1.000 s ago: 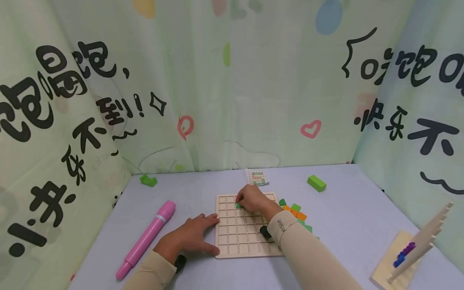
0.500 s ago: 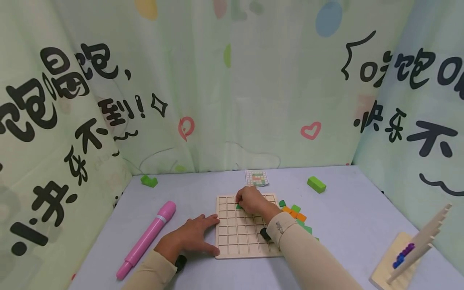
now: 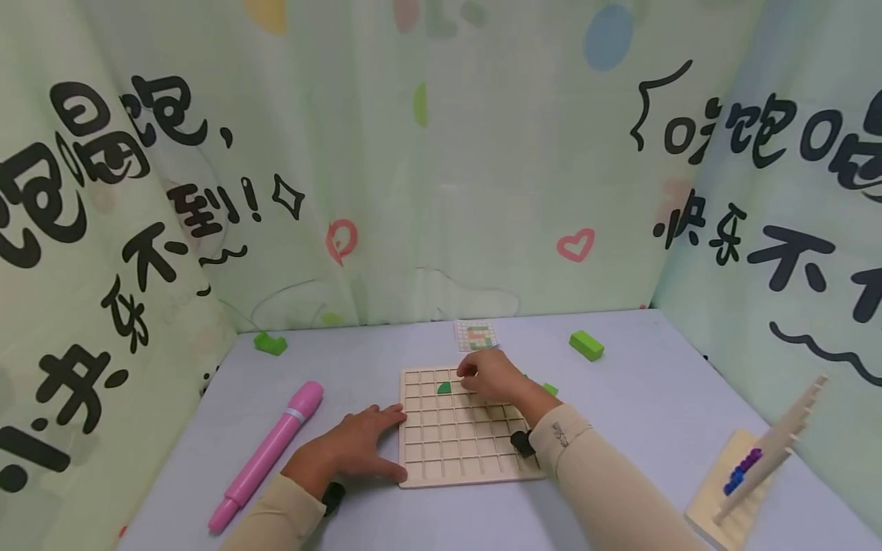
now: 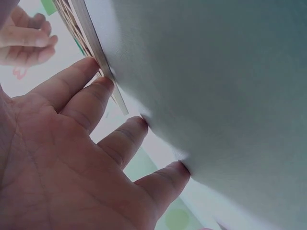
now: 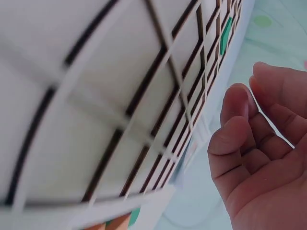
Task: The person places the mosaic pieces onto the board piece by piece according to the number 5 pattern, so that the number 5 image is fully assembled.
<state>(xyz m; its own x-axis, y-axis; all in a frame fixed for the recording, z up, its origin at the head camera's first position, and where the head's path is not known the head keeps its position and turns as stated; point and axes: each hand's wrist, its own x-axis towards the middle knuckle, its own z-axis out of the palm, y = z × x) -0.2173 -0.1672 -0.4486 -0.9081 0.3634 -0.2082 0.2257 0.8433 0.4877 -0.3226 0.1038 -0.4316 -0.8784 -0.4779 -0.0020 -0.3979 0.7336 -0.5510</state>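
Green piece (image 3: 444,388) sits in a cell of the wooden grid board (image 3: 455,451), second row from the far edge, left of centre. Flat edge toward the person, rounded top away; no real long axis to speak of.

Right hand (image 3: 491,376) hovers just right of the piece, over the far rows, not touching it. Fingers loosely curled, nothing in them; the wrist view shows the same relaxed curl, empty. This is the nearer hand: the piece lies just to its left.

Left hand (image 3: 358,448) lies flat on the table, fingers straight, fingertips (image 4: 103,82) against the board's left edge, well short of the piece.

Beyond the board: pattern card (image 3: 475,335) at its far edge, a green block (image 3: 586,345) far right, another green block (image 3: 269,343) far left, pink marker (image 3: 269,455) to the left, wooden rack (image 3: 754,467) near right.
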